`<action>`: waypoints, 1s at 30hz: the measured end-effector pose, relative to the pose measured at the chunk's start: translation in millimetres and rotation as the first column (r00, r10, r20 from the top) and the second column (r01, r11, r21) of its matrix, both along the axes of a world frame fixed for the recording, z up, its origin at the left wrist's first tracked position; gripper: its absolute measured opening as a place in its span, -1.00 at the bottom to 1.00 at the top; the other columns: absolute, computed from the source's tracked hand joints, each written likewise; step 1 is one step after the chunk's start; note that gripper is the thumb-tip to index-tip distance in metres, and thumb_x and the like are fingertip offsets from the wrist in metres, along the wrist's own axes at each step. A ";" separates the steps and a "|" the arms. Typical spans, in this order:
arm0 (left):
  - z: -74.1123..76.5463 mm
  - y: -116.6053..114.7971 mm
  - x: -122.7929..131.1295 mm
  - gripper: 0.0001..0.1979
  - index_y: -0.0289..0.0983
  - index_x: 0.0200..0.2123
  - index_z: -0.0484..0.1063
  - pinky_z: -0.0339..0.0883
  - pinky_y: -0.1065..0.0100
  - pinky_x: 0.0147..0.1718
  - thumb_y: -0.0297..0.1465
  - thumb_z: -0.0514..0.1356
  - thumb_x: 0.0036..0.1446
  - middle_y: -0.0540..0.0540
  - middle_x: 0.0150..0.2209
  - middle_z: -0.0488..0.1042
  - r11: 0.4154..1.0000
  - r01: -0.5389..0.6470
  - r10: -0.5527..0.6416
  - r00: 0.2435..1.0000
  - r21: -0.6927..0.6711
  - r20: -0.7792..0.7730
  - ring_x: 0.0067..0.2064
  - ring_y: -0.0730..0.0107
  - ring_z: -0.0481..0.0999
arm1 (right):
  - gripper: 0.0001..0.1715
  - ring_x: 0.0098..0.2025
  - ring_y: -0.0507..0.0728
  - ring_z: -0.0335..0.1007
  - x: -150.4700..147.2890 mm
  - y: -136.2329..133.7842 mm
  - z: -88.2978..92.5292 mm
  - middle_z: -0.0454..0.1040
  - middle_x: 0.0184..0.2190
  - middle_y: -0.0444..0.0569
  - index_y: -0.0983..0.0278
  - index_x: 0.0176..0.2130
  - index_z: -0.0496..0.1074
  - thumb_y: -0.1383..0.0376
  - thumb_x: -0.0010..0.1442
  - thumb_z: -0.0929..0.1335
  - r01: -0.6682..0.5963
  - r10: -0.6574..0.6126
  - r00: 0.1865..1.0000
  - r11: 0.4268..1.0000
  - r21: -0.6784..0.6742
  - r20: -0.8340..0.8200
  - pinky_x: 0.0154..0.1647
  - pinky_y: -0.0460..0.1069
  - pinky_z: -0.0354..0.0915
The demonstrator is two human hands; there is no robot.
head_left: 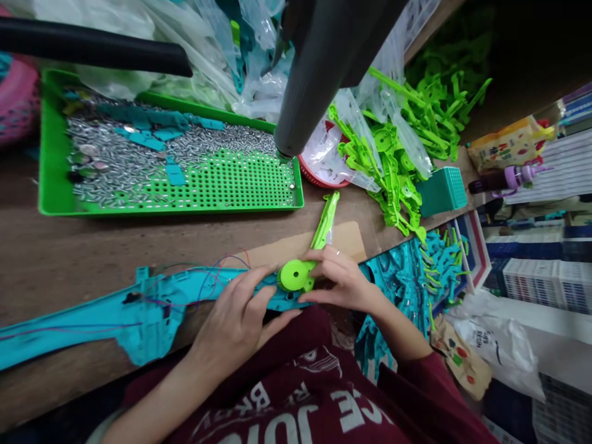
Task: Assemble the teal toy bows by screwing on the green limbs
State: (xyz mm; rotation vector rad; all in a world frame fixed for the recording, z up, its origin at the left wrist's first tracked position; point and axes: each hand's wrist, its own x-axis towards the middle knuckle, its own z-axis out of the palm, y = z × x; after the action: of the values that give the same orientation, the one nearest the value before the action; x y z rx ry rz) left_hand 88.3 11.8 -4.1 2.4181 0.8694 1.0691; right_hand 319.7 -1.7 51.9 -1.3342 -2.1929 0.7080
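A long blue plastic shell (pixel 194 285) with thin red and blue wires lies along the front of the table. On its right end sits a lime green plastic part (pixel 294 275), with a round disc and an arm that slants away from me. My left hand (pixel 240 314) is closed on the blue shell, its fingertips beside the disc's left side. From the right, my right hand (pixel 340 277) pinches the green part near where disc and arm meet. Its thumb lies low by the shell's edge. The fingertips partly hide the contact points.
A green perforated tray (pixel 185 211) holds many small screws and blue pieces. A dark grey tool body (pixel 314 80) hangs overhead. Lime green parts (pixel 388 160) pile up at back right, beside a red basket (pixel 319 179). Blue parts (pixel 398 283) fill the space at right.
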 end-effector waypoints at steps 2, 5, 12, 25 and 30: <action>0.2 0.3 0.0 -0.61 -0.22 -0.01 0.29 0.50 0.07 -0.02 -0.27 0.33 0.18 -0.29 0.05 0.47 1.000 -0.004 0.004 1.000 -0.008 -0.004 0.08 0.05 0.52 | -0.60 -0.11 0.16 0.48 2.9 3.0 -2.9 0.56 -0.03 0.11 0.21 -0.33 0.35 -0.03 0.17 0.45 -0.018 0.018 1.000 1.000 -0.016 -0.008 -0.06 0.13 0.41; 0.8 0.8 0.0 -0.63 -0.22 -0.03 0.29 0.51 0.05 -0.04 -0.27 0.33 0.18 -0.31 0.05 0.46 1.000 0.001 -0.001 1.000 -0.004 -0.021 0.08 0.03 0.52 | -0.56 -0.14 0.16 0.46 5.6 4.7 -5.8 0.58 -0.03 0.10 0.21 -0.35 0.37 -0.06 0.12 0.47 -0.028 0.028 0.999 0.999 -0.038 -0.015 -0.04 0.15 0.39; 3.4 0.8 -1.7 -0.64 -0.26 -0.03 0.28 0.50 -0.03 -0.04 -0.33 0.32 0.19 -0.42 0.05 0.44 0.999 0.043 -0.044 0.997 -0.024 -0.058 0.09 -0.05 0.50 | -0.57 -0.14 0.15 0.45 6.2 3.2 -12.3 0.59 -0.02 0.06 0.20 -0.39 0.35 -0.03 0.08 0.50 -0.031 0.032 0.998 0.999 0.034 -0.049 -0.07 0.13 0.39; 7.5 5.5 -0.6 -0.70 -0.35 -0.11 0.39 0.50 0.02 -0.01 -0.27 0.30 0.21 -0.40 0.04 0.47 0.990 0.102 -0.085 0.983 0.102 -0.164 0.04 0.00 0.53 | -0.58 -0.18 0.20 0.38 4.4 1.1 -13.4 0.57 0.03 0.03 0.20 -0.40 0.40 -0.07 0.19 0.41 -0.111 0.093 0.977 0.990 0.085 0.194 -0.11 0.13 0.41; 13.9 5.9 -0.3 -0.69 -0.36 -0.11 0.38 0.51 0.03 0.01 -0.25 0.28 0.23 -0.41 0.01 0.49 0.988 0.050 -0.023 0.983 0.145 -0.184 0.04 0.02 0.54 | -0.60 -0.11 0.22 0.42 5.3 -1.9 -10.5 0.56 0.05 0.13 0.27 -0.10 0.48 0.04 0.21 0.44 -0.118 0.088 0.981 0.978 0.170 0.176 -0.10 0.13 0.42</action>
State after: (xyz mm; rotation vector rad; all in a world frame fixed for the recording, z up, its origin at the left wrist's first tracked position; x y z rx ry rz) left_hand 88.0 17.7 9.7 2.6800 0.8242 0.9414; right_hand 325.0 -3.5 41.4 -1.2341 -2.4100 0.4343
